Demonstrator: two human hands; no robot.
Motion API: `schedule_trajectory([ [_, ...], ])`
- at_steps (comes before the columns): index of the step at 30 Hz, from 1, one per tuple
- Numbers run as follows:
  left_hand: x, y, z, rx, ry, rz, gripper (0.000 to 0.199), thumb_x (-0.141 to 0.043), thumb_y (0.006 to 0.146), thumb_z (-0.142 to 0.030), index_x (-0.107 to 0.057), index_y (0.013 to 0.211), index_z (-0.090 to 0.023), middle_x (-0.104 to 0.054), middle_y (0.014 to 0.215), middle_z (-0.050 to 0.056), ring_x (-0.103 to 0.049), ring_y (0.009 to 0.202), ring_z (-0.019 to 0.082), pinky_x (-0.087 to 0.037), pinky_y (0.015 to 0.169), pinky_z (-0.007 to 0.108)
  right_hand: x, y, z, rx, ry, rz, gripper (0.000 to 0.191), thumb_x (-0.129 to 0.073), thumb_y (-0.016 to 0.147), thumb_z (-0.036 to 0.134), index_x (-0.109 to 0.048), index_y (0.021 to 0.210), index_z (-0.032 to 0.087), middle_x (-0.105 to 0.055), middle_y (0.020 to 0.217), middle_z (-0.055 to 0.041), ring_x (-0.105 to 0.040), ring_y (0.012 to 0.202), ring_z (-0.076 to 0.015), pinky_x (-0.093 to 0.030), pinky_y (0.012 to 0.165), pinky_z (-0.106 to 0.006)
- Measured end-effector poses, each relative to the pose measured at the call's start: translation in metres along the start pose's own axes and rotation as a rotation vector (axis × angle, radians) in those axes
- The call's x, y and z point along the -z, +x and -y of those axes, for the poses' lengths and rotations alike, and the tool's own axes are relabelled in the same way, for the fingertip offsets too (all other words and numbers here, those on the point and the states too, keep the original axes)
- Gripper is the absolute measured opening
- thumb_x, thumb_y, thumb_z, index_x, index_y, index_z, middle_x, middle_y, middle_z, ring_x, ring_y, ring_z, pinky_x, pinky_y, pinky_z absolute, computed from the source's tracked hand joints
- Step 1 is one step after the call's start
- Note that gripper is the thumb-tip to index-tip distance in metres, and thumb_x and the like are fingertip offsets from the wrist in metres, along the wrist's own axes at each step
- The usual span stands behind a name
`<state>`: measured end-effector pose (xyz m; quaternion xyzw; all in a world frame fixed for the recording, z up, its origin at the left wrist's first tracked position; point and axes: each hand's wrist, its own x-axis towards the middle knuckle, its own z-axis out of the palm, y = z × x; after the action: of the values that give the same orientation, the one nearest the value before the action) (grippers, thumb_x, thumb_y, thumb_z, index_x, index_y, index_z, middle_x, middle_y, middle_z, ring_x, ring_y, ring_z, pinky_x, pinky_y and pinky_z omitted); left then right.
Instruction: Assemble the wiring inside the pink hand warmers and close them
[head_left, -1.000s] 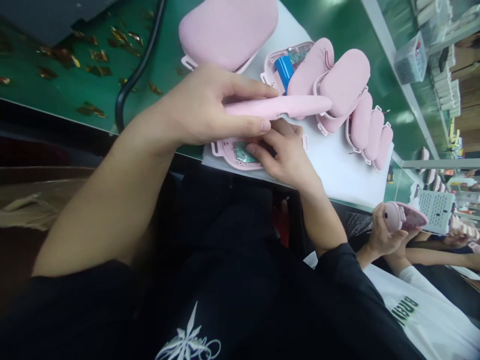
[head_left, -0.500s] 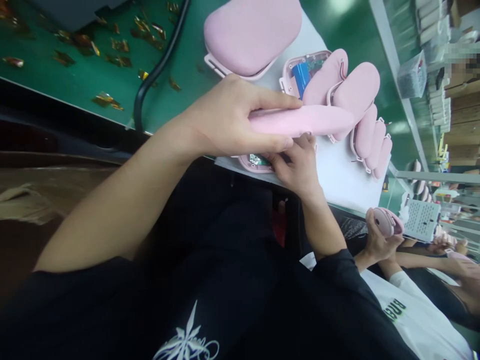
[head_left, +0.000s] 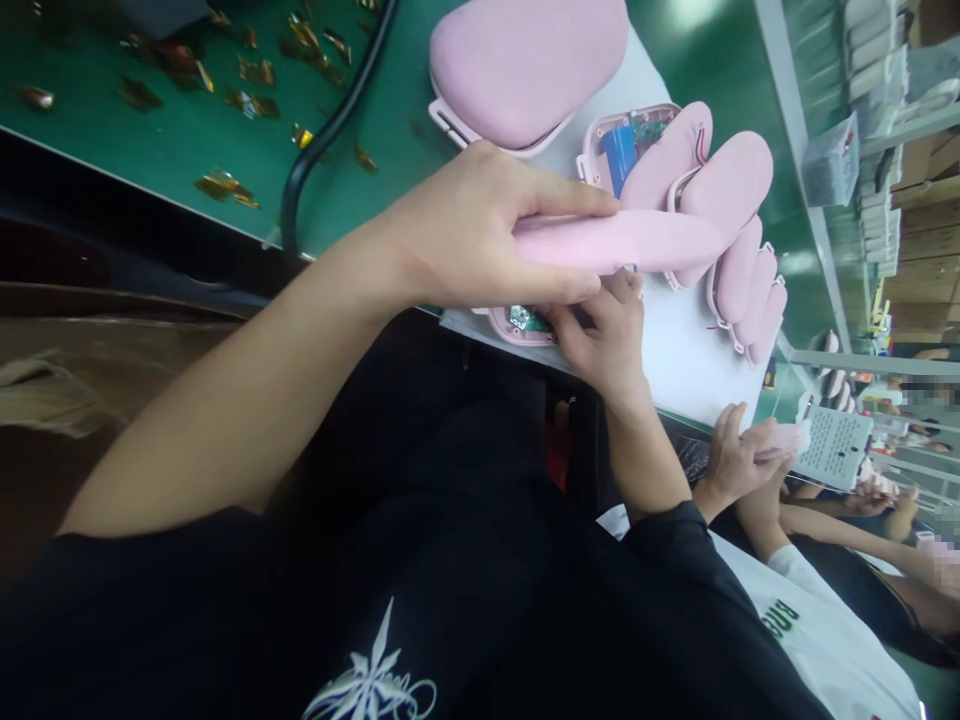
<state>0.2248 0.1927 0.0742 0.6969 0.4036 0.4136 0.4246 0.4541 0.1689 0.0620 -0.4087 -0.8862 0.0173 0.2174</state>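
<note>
My left hand [head_left: 480, 235] grips a pink padded cover [head_left: 622, 240] edge-on between thumb and fingers. Just below it, my right hand [head_left: 607, 335] has its fingers bent together under the cover's lower edge; what they pinch is hidden. Beside those fingers, a pink shell with a green circuit board [head_left: 529, 320] lies at the front edge of the white mat [head_left: 686, 360]. Behind the cover sits an open pink shell with a blue battery [head_left: 619, 158] and a board inside. A large pink padded piece [head_left: 529, 70] rests at the back left.
Several pink pieces [head_left: 750, 280] line the mat's right side. A black cable [head_left: 337, 120] and amber film scraps [head_left: 225, 187] lie on the green table [head_left: 180, 150]. At right, another person's hands [head_left: 739, 465] hold a pink item near a perforated grey panel [head_left: 836, 447]. A metal shelf frame stands behind.
The table items have shifted slightly right in view, with my hands keeping much the same pose around the cover. At right, the other person's hands have turned the pink item.
</note>
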Motion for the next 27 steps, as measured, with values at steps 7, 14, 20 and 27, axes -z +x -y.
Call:
schedule_trajectory([
  [7,0.002,0.000,0.013,-0.024,-0.159,0.003,0.052,-0.080,0.087,-0.046,-0.075,0.137,-0.031,-0.076,0.136,-0.006,-0.071,0.127,0.026,-0.056,0.118,0.043,0.017,0.016,0.006,-0.109,0.117,0.247,0.020,-0.071,0.104,0.042,-0.078,0.095,0.025,-0.077,0.098,-0.0027,-0.070,0.097,-0.0224,-0.050,0.092,-0.043],
  [14,0.007,-0.006,0.008,0.011,-0.291,-0.058,0.041,-0.074,0.090,-0.048,-0.081,0.128,-0.031,-0.081,0.117,-0.004,-0.073,0.114,0.030,-0.063,0.100,0.042,0.030,0.048,0.019,-0.191,0.178,0.503,0.008,-0.068,0.101,0.028,-0.070,0.094,0.022,-0.074,0.101,-0.0018,-0.068,0.095,-0.0188,-0.053,0.088,-0.035],
  [20,0.005,-0.003,0.001,0.004,-0.228,-0.028,0.040,-0.071,0.086,-0.052,-0.083,0.117,-0.030,-0.081,0.102,-0.001,-0.072,0.108,0.029,-0.061,0.094,0.041,0.033,0.043,0.006,-0.111,0.394,0.467,0.021,-0.067,0.103,0.038,-0.072,0.091,0.022,-0.074,0.099,-0.0032,-0.067,0.092,-0.0197,-0.053,0.092,-0.037],
  [27,0.002,-0.001,0.005,-0.001,-0.291,-0.002,0.050,-0.076,0.081,-0.048,-0.081,0.125,-0.026,-0.082,0.114,-0.002,-0.074,0.111,0.027,-0.060,0.102,0.041,0.029,0.033,-0.006,-0.074,0.388,0.379,0.037,-0.064,0.105,0.054,-0.080,0.090,0.023,-0.076,0.092,-0.0026,-0.069,0.091,-0.0207,-0.055,0.093,-0.038],
])
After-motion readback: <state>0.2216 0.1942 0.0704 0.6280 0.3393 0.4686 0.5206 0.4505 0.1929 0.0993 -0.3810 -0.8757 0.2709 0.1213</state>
